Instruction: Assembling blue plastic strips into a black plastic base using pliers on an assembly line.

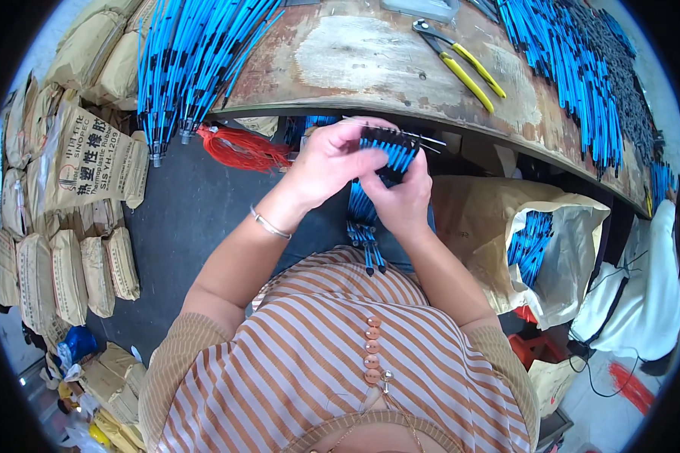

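Note:
Both hands grip one bundle of thin blue rods with black ends (361, 208), in front of my body just below the table edge. My left hand (332, 158) is closed round its upper left side, the thumb lying across the rods. From the right, my right hand (402, 198) clasps the same bundle, with its thumb pressed to the front. Black tips fan out at the top, and a few thin dark rods stick out to the right. The lower ends hang down toward my lap. Some fingers are hidden behind the bundle.
Pliers with yellow handles (465, 72) lie on the worn wooden table (355, 45). Blue rods (196, 57) overhang its left edge, and more rods (574, 90) cover its right side. Red strands (242, 147) hang at left. An open paper sack (476, 226) holds rods; stacked sacks (68, 275) stand left.

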`<act>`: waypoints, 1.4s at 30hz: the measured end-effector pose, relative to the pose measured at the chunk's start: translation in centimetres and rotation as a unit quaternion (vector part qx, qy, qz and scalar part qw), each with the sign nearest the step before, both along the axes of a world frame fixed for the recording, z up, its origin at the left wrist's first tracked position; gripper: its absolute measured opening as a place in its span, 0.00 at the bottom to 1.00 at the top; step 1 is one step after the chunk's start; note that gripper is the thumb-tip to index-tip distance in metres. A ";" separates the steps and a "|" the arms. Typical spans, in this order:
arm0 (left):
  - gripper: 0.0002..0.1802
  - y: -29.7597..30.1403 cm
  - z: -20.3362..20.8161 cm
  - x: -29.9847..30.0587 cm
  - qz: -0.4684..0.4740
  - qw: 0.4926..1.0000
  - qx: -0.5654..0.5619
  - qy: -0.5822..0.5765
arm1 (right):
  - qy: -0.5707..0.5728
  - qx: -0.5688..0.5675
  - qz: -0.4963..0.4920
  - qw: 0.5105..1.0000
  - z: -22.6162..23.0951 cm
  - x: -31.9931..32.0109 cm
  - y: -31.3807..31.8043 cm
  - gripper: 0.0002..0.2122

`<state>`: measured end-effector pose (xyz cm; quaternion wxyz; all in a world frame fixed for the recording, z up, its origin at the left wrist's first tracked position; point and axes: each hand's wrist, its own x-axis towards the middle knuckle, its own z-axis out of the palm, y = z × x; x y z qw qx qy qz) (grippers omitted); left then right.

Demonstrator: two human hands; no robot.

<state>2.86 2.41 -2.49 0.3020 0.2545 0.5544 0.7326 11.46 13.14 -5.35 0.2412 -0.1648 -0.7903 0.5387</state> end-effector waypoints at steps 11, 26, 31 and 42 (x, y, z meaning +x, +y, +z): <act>0.10 0.1 0.3 -0.7 0.023 1.000 -0.007 -0.009 | 0.026 -0.072 0.049 0.996 -0.9 -0.6 0.1 0.17; 0.07 -1.1 1.4 -3.2 0.182 0.919 -0.098 0.335 | 0.002 -0.045 0.070 0.996 0.2 -1.9 0.4 0.14; 0.11 -2.2 3.8 -5.0 -0.011 0.948 -0.142 0.284 | -0.011 -0.055 0.088 0.995 -0.3 -1.5 0.8 0.14; 0.14 8.2 6.5 -23.5 0.176 0.650 -0.407 0.617 | -0.023 -0.099 0.088 0.991 -0.4 -1.9 1.7 0.12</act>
